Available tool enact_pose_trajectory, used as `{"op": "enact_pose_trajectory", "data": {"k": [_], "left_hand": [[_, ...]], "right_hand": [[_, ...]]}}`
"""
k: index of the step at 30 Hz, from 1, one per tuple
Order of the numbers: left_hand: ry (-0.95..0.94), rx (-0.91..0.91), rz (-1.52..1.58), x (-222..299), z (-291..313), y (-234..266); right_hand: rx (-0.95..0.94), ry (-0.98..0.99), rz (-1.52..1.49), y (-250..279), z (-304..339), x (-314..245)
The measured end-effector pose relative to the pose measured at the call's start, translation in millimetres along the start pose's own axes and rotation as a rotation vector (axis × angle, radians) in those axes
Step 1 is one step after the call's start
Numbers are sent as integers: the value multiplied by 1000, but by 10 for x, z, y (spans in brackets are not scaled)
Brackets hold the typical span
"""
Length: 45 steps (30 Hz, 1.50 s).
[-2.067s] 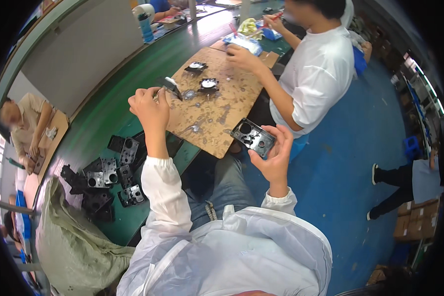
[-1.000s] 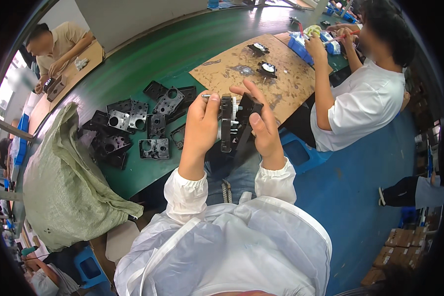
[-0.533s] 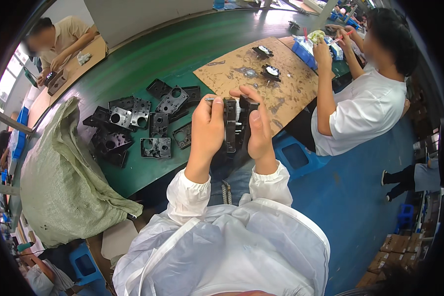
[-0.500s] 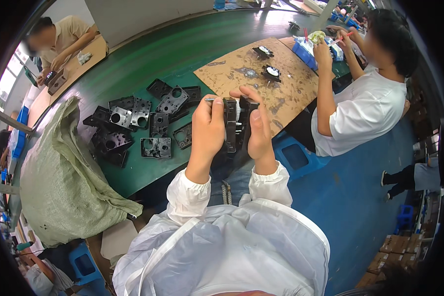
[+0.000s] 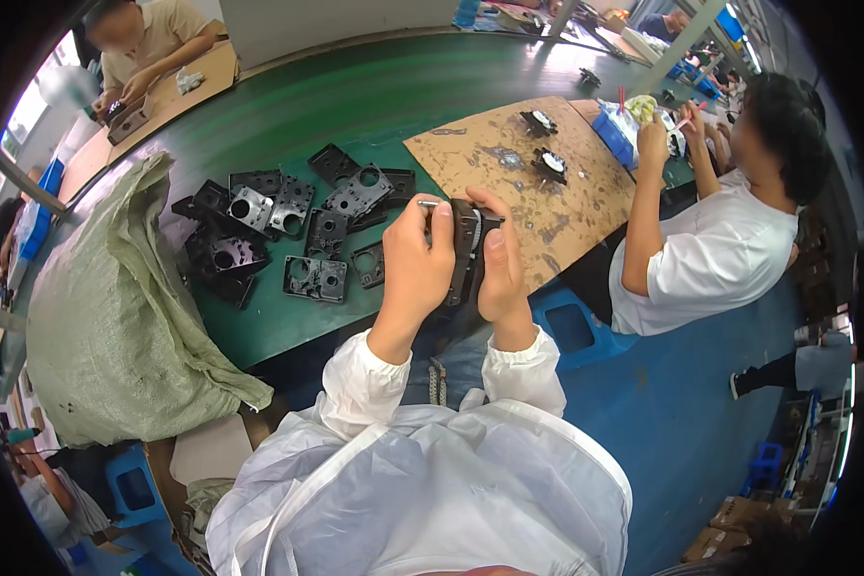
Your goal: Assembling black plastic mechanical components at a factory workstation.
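My left hand and my right hand are closed around a black plastic housing above the table's front edge. One black part sits against each hand, and a strip of white gear shows in the narrow gap between them. A thin metal pin sticks out by my left thumb. Left of my hands, several black plastic housing pieces with round holes lie in a loose pile on the green table. My fingers and palms hide much of the housing.
A pale green woven sack stands at the left. Two black-and-white assemblies rest on a stained brown board. On the right sits a co-worker in a white shirt, near a blue bin and a blue stool.
The two black parts have come closer together, and less of the white gears between them shows. Table and board have shifted slightly right in view.
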<state>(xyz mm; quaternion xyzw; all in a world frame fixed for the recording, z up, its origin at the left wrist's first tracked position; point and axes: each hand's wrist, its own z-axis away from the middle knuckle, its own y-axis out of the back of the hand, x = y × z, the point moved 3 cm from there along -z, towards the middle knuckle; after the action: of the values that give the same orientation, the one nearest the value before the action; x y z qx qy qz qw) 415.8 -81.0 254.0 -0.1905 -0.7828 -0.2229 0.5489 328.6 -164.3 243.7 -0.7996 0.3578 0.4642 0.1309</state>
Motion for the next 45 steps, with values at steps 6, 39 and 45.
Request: {"op": "enact_pose_trajectory", "data": {"k": [6, 39, 45], "left_hand": [[156, -146, 322, -170, -74, 4], [109, 21, -86, -1122, -2761, 1144], [239, -104, -840, -2413, -3337, 1660]], "right_hand": [[55, -30, -64, -27, 8, 46], [-336, 41, 862, -825, 311, 195], [-454, 69, 967, -640, 202, 310]]}}
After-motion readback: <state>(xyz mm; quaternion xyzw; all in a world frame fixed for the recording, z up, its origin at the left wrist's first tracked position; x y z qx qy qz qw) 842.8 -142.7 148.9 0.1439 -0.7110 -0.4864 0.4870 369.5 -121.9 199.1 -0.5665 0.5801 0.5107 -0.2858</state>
